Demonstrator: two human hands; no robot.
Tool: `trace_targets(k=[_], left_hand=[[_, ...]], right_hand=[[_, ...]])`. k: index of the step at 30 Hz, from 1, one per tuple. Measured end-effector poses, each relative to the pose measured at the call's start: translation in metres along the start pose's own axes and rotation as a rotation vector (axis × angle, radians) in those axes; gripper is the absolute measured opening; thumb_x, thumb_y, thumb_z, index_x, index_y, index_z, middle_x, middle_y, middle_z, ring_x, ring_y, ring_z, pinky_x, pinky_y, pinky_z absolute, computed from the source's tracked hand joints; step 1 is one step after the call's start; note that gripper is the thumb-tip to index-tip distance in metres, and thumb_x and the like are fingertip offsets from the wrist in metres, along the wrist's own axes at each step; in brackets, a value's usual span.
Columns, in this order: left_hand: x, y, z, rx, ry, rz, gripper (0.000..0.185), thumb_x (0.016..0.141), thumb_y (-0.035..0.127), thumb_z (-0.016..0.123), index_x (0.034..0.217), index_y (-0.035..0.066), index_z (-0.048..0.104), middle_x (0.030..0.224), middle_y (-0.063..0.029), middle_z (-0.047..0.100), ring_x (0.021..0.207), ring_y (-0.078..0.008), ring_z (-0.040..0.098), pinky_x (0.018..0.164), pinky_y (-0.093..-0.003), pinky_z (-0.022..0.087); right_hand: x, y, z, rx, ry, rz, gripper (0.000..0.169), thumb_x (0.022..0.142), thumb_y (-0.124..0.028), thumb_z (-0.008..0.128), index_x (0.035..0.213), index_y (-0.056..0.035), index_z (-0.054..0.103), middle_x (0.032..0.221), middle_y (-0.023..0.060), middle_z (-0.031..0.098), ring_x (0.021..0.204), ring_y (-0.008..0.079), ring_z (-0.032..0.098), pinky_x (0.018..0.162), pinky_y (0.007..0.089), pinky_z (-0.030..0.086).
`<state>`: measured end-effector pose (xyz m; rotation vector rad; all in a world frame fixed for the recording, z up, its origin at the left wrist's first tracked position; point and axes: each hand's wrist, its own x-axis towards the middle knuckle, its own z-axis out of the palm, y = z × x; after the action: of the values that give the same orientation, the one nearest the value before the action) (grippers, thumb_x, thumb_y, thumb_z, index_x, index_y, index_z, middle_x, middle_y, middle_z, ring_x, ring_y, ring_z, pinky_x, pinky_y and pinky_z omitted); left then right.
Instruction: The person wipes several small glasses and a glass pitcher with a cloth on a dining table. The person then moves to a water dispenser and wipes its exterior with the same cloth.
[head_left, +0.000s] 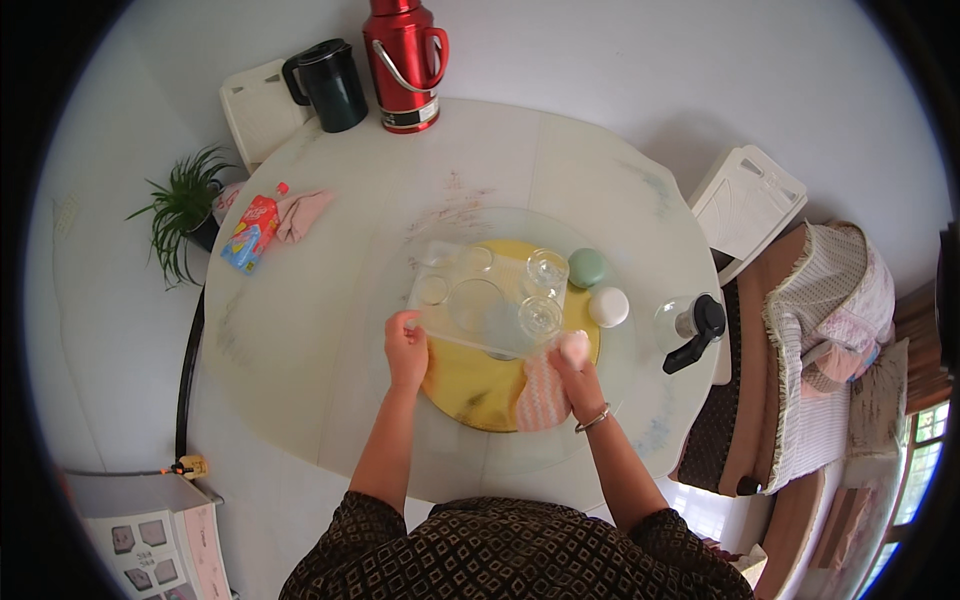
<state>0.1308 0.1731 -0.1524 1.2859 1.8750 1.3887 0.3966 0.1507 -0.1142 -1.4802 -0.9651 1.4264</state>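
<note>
My left hand (406, 351) is at the near left corner of a clear rectangular tray (459, 340), its fingers curled around the edge. In my right hand (581, 379) is a pink-and-white striped cloth (541, 397), bunched at the top and hanging down beside the tray's near right corner. Two clear glass cups (547, 271) (540, 316) stand along the tray's right side. Other clear round pieces (433, 290) are on its left part, their outlines faint. The tray sits on a glass turntable (390, 300) with a gold disc (472, 397) beneath.
A green round object (586, 268) and a white one (608, 307) lie right of the tray. A glass pitcher with black lid (703, 319) stands at the table's right edge. Farther back are a red thermos (403, 67), a dark kettle (334, 86), a pouch (253, 232) and pink cloth (301, 215).
</note>
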Motion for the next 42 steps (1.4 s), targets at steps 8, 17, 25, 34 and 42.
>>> trace_targets(k=[8, 17, 25, 34, 42], left_hand=[[-0.051, 0.035, 0.009, -0.008, 0.068, 0.081, 0.016, 0.078, -0.002, 0.052, 0.093, 0.003, 0.049, 0.087, -0.0056, 0.05, 0.069, -0.016, 0.048, 0.063, -0.0261, 0.043], [-0.1, 0.112, 0.084, -0.14, -0.657, 0.531, 0.032, 0.073, -0.005, 0.054, 0.104, 0.0, 0.046, 0.101, -0.0175, 0.051, 0.087, -0.0311, 0.053, 0.07, -0.0342, 0.047], [-0.104, 0.093, 0.115, -0.174, -0.719, 0.228, 0.055, 0.071, -0.003, 0.057, 0.121, -0.001, 0.032, 0.119, -0.022, 0.039, 0.101, -0.038, 0.047, 0.082, -0.0371, 0.044], [-0.112, 0.094, 0.111, 0.038, -0.601, 0.444, 0.059, 0.072, 0.003, 0.063, 0.123, -0.001, 0.033, 0.124, -0.0234, 0.037, 0.11, -0.0403, 0.043, 0.086, -0.0393, 0.043], [-0.108, 0.105, 0.097, 0.13, -0.631, 0.423, 0.058, 0.072, 0.01, 0.062, 0.122, -0.001, 0.035, 0.123, -0.0219, 0.038, 0.105, -0.0395, 0.047, 0.08, -0.0405, 0.046]], right_hand=[[0.003, -0.034, -0.056, -0.32, 0.007, -0.232, 0.035, 0.074, -0.019, 0.065, 0.101, 0.002, 0.055, 0.09, 0.0122, 0.061, 0.084, 0.0185, 0.059, 0.073, 0.0318, 0.045], [0.087, -0.058, -0.103, -0.491, -0.07, -0.251, 0.058, 0.071, -0.032, 0.066, 0.114, 0.0018, 0.047, 0.11, 0.0195, 0.052, 0.105, 0.0304, 0.049, 0.088, 0.0367, 0.039], [0.05, -0.069, -0.089, -0.554, -0.272, -0.109, 0.054, 0.074, -0.034, 0.063, 0.111, 0.003, 0.049, 0.102, 0.0136, 0.058, 0.093, 0.0228, 0.055, 0.082, 0.0332, 0.042], [0.002, -0.032, -0.089, 0.075, -0.252, 0.191, 0.032, 0.083, -0.024, 0.058, 0.102, 0.0015, 0.056, 0.093, 0.0047, 0.06, 0.084, 0.0115, 0.054, 0.074, 0.0273, 0.045], [0.031, -0.052, -0.089, -0.072, -0.158, 0.052, 0.033, 0.082, -0.026, 0.058, 0.101, 0.0016, 0.057, 0.092, 0.0043, 0.06, 0.082, 0.0108, 0.053, 0.072, 0.0271, 0.044]])
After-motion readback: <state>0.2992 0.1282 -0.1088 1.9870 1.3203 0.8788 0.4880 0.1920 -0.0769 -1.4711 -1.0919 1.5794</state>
